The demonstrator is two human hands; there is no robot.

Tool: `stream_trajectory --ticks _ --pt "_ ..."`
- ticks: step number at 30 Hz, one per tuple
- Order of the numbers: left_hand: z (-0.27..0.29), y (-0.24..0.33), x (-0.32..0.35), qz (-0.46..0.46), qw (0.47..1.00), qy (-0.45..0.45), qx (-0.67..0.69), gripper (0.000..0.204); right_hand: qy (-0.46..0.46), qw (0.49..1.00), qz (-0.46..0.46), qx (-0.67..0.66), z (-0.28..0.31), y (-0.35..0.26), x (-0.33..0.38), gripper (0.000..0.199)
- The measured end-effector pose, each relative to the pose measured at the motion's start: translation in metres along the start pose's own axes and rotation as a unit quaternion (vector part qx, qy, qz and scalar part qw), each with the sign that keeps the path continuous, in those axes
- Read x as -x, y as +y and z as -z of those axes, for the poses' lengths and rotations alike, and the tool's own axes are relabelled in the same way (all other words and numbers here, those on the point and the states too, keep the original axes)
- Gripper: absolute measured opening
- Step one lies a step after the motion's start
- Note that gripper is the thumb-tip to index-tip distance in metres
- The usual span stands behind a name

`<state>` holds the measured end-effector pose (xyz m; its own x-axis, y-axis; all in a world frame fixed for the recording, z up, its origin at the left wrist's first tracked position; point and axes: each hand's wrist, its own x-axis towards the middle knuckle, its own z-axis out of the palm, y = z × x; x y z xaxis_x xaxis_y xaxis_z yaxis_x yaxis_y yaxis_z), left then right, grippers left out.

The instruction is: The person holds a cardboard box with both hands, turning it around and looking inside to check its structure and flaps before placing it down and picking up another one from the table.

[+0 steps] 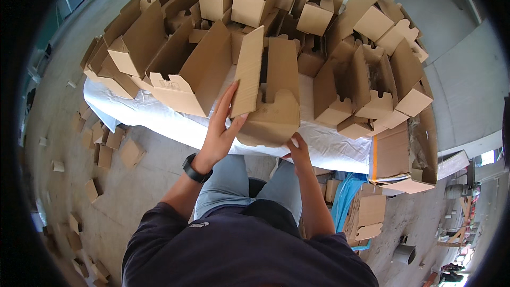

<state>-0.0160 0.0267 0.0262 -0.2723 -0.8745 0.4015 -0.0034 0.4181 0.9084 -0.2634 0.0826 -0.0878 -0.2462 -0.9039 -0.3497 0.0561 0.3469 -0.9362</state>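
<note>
A brown cardboard box (271, 119) with raised side panels is in front of me, at the near edge of a white-covered table. My left hand (219, 130) grips its left panel (247, 74), thumb on the near side and fingers along the outer edge. A dark watch band circles that wrist. At the box's lower right corner, my right hand (298, 154) holds the underside; some of its fingers are hidden beneath the cardboard. The inside of the box shows only in part.
Many similar open boxes (215, 0) crowd the table's left, back and right. White sheeting (180, 127) covers the table. A larger carton (396, 154) sits at the right end, with blue plastic (345, 202) below. Cardboard pieces (133, 152) lie on the floor at left.
</note>
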Motion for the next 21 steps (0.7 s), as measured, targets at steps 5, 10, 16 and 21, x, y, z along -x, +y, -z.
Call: stream_trajectory --ticks 5,10,16,21 --pt "-0.008 -0.008 0.002 -0.065 0.994 -0.011 -0.091 0.063 0.184 0.913 0.344 0.121 -0.006 -0.038 0.023 0.044" --pt "-0.016 -0.006 0.003 -0.085 0.988 0.02 -0.127 0.06 0.093 0.831 0.481 0.263 -0.027 -0.108 0.062 0.051" --pt "-0.007 0.02 -0.007 -0.145 0.925 -0.069 -0.344 0.051 0.07 0.832 0.484 0.263 -0.031 -0.102 0.052 0.051" --pt "-0.007 0.031 -0.006 -0.135 0.905 -0.088 -0.393 0.053 0.063 0.841 0.481 0.239 -0.03 -0.098 0.051 0.049"
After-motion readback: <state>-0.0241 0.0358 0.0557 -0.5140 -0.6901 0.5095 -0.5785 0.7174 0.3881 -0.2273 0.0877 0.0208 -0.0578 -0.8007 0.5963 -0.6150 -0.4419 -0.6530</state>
